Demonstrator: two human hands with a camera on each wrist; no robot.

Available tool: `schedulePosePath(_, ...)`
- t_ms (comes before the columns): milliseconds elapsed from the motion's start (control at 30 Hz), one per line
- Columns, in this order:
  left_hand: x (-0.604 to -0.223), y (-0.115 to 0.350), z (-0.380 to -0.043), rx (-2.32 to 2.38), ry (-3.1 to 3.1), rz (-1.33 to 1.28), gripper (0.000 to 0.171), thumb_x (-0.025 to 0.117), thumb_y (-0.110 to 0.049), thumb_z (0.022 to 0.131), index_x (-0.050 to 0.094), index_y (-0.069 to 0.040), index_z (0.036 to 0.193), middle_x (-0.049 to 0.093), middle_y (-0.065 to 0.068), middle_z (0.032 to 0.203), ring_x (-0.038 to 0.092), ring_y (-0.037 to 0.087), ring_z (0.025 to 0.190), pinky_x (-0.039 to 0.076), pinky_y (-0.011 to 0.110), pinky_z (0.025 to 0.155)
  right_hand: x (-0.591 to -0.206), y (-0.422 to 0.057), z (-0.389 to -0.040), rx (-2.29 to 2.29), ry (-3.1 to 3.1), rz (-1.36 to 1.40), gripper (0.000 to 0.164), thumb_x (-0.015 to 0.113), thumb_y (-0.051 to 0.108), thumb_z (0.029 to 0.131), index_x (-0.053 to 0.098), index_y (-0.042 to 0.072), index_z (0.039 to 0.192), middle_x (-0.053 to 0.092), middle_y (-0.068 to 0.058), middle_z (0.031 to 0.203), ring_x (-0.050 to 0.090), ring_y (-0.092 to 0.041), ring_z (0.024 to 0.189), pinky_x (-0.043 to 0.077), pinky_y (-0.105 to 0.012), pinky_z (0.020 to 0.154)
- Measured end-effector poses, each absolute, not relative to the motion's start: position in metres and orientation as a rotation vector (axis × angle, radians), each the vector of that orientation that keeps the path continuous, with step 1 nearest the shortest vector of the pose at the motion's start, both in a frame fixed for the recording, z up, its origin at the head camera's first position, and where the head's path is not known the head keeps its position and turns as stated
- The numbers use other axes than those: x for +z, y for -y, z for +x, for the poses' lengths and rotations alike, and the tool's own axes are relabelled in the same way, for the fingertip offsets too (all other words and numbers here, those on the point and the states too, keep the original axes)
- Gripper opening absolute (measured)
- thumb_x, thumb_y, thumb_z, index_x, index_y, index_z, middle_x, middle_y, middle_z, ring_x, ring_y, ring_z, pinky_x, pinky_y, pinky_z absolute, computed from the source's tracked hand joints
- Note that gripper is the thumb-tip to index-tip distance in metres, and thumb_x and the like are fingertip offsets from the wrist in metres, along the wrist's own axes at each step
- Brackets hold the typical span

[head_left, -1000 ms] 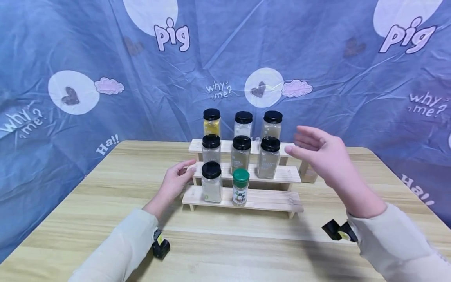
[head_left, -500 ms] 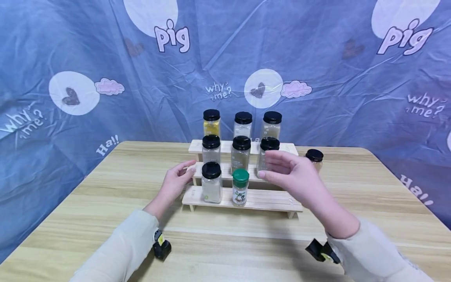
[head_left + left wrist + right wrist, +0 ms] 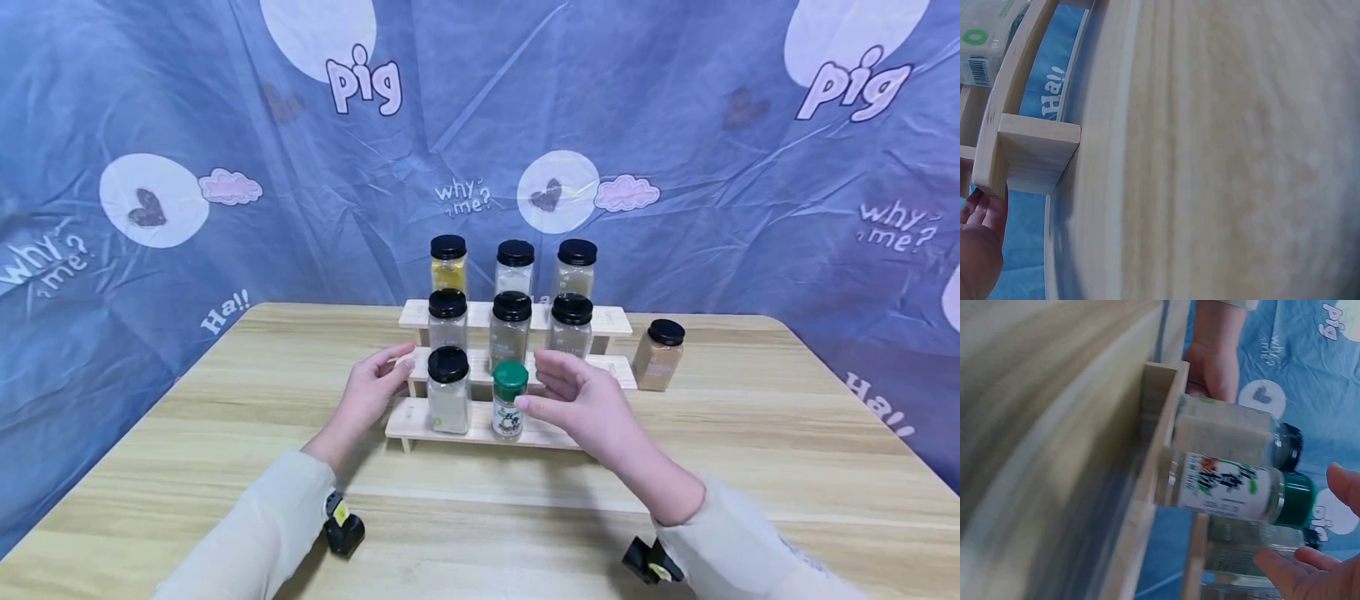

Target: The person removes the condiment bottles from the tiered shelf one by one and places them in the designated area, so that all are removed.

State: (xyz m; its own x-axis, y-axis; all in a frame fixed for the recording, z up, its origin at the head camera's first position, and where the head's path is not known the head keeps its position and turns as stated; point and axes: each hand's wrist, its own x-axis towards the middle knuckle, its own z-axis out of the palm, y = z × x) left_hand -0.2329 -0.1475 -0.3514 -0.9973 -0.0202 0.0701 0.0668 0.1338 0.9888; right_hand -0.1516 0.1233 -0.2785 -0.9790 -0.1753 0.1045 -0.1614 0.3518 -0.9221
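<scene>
My left hand (image 3: 372, 383) holds the left end of a wooden tiered spice rack (image 3: 577, 439), thumb and fingers at the middle shelf's end. In the left wrist view the hand (image 3: 982, 247) shows below a shelf end. My right hand (image 3: 588, 408) is at the right side of a small green-capped spice jar (image 3: 508, 417) on the front shelf. Its thumb and fingers stand apart, and the right wrist view shows a gap between them and the green cap (image 3: 1296, 500). A black-capped jar of pale powder (image 3: 448, 400) stands to the left on the same shelf.
Several black-capped jars fill the back and middle shelves, among them a yellow one (image 3: 448, 273) and a brown one (image 3: 510, 337). Another jar of tan powder (image 3: 658, 360) stands on the table (image 3: 465, 517) right of the rack. A blue printed cloth (image 3: 337, 225) hangs behind.
My right hand has come left and down from beside the tan jar, past the middle shelf, to the green-capped jar. My left hand has stayed at the rack's end.
</scene>
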Motion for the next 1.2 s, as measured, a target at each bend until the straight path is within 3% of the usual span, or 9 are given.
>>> schedulePosePath(367,-0.352,0.147,-0.233,-2.044,2.297,-0.054,0.038,0.057,-0.009,0.091,0.053,0.0,0.128,0.051,0.018,0.131,0.057,0.005,0.095,0.052,0.023,0.084,-0.302,-0.113,-0.158,-1.786,-2.512,-0.265,0.057,0.076,0.012,0.076,0.051,0.001,0.126,0.058,-0.019,0.123,0.055,-0.031,0.115,0.049,-0.037,0.092)
schedulePosePath(667,-0.353,0.147,-0.232,-2.029,2.293,-0.041,0.037,0.057,-0.009,0.091,0.054,0.0,0.127,0.053,0.018,0.129,0.057,-0.002,0.086,0.052,0.021,0.082,-0.318,-0.104,-0.163,-1.759,-2.576,-0.27,0.05,0.08,0.008,0.07,0.058,0.003,0.115,0.064,-0.015,0.112,0.061,-0.03,0.106,0.049,-0.039,0.092)
schedulePosePath(967,-0.353,0.146,-0.233,-2.038,2.285,-0.056,0.037,0.057,-0.008,0.091,0.053,0.001,0.127,0.048,0.014,0.135,0.056,0.012,0.105,0.051,0.023,0.085,-0.329,-0.097,-0.163,-1.739,-2.615,-0.227,0.049,0.081,0.007,0.068,0.059,0.007,0.112,0.067,-0.014,0.106,0.063,-0.029,0.1,0.052,-0.038,0.087)
schedulePosePath(1200,-0.354,0.147,-0.234,-2.025,2.289,-0.039,0.037,0.057,-0.009,0.091,0.054,0.0,0.127,0.05,0.015,0.133,0.057,0.003,0.094,0.052,0.022,0.083,-0.334,-0.096,-0.165,-1.718,-2.655,-0.233,0.044,0.081,0.008,0.068,0.061,0.007,0.107,0.068,-0.011,0.103,0.065,-0.025,0.096,0.054,-0.034,0.083)
